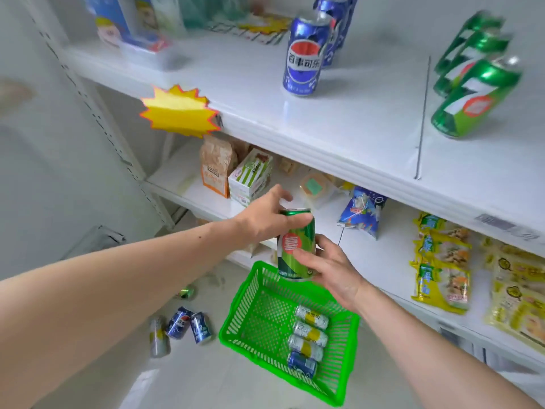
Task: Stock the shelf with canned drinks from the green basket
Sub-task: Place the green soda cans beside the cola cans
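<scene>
Both hands hold one green 7-Up can (295,245), upright, just above the back rim of the green basket (236,312). The left hand (267,221) wraps its fingers round the top of the can, & the right hand (330,268) curls round the bottom part, thumb on the front. The basket sits on the floor, below the can. Inside the basket lie 3 silver & yellow cans (309,333) in a row, w/ 1 blue Pepsi can (302,364) next to them at the near end. Left of the basket, on the floor, are 2 more blue Pepsi cans (188,324), a silver & yellow one (158,339), & a green can (186,292) a bit further back. Up above the basket is the white top shelf (348,119). On it stand blue Pepsi cans (306,54) in a line going back, & to the right of them green 7-Up cans (474,98) in a line too. A yellow star tag (178,110) sticks on the shelf's front edge, to the left. The lower shelf (380,255), right behind the held can, has snack bags (442,261) & a little carton (250,175).
</scene>
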A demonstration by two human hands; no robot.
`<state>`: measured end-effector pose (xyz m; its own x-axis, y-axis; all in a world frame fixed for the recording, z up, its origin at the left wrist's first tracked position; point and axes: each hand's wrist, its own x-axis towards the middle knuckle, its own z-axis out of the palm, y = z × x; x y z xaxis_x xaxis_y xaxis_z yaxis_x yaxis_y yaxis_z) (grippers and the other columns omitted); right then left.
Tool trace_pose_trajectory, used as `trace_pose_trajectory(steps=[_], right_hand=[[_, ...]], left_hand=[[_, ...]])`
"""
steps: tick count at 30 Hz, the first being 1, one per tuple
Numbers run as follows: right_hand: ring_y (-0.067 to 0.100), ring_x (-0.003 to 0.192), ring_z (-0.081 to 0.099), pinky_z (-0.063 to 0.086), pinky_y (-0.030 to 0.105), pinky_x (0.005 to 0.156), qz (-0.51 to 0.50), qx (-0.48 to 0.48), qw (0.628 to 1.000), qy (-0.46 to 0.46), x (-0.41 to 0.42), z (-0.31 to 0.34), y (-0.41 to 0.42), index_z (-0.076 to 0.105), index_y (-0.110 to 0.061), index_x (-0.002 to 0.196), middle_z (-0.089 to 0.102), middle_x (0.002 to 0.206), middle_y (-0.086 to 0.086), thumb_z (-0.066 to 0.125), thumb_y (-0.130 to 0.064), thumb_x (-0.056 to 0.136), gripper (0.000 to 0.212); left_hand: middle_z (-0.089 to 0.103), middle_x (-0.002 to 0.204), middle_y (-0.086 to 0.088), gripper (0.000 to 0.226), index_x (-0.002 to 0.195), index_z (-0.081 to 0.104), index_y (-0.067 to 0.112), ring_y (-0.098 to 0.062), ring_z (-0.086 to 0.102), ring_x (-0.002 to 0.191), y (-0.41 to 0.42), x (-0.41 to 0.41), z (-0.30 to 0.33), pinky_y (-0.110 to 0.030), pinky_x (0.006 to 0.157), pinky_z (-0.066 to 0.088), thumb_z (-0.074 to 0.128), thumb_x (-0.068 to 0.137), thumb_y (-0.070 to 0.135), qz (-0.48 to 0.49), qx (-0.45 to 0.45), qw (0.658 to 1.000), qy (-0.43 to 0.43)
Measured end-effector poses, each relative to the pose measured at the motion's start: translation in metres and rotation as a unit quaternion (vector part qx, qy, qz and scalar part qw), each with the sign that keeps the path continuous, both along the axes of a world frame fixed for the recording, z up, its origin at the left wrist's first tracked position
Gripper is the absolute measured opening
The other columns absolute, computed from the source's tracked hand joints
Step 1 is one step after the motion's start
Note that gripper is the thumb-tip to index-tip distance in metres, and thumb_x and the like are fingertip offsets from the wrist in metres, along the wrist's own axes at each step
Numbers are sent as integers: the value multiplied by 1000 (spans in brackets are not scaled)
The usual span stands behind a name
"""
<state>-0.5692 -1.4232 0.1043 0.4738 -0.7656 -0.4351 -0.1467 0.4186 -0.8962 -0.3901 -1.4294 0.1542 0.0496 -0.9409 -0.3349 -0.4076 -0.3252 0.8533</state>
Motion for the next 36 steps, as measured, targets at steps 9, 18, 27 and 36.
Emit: trace_pose_trajectory(steps=[9, 18, 27, 36], right_hand=[[28, 107, 67, 51, 49, 97, -60, -96, 993, 24, -23, 120, 25, 60, -21, 117, 71, 111, 8, 84, -45, 58, 68], [23, 97, 70, 56, 39, 85, -128, -188, 972, 67, -82, 207, 20, 64, -20, 104, 73, 103, 7, 87, -25, 66, 45], [19, 95, 71, 56, 43, 91, -138, -267, 946, 122, -175, 251, -45, 66, -16, 109, 73, 102, 2, 87, -25, 68, 46], [8, 87, 66, 51, 26, 80, -152, -319, 919, 173, -262, 262, -142, 64, -14, 108, 70, 102, 0, 87, -22, 66, 48]], left_hand=[[64, 102, -2, 59, 112, 41, 24, -20, 65, 93, 13, -33, 128, -40, 85, 55, 74, 72, 53, -98, -79, 991, -45], [63, 97, -3, 68, 116, 39, 20, -23, 63, 89, 9, -97, 217, -41, 83, 54, 73, 70, 58, -136, -177, 968, -111], [61, 109, -3, 70, 118, 39, 19, -24, 60, 99, -50, -197, 250, -39, 90, 50, 74, 70, 55, -119, -231, 959, -118], [56, 126, -6, 73, 135, 39, 12, -21, 57, 114, -123, -271, 249, -29, 96, 45, 67, 81, 52, -89, -250, 959, -98]])
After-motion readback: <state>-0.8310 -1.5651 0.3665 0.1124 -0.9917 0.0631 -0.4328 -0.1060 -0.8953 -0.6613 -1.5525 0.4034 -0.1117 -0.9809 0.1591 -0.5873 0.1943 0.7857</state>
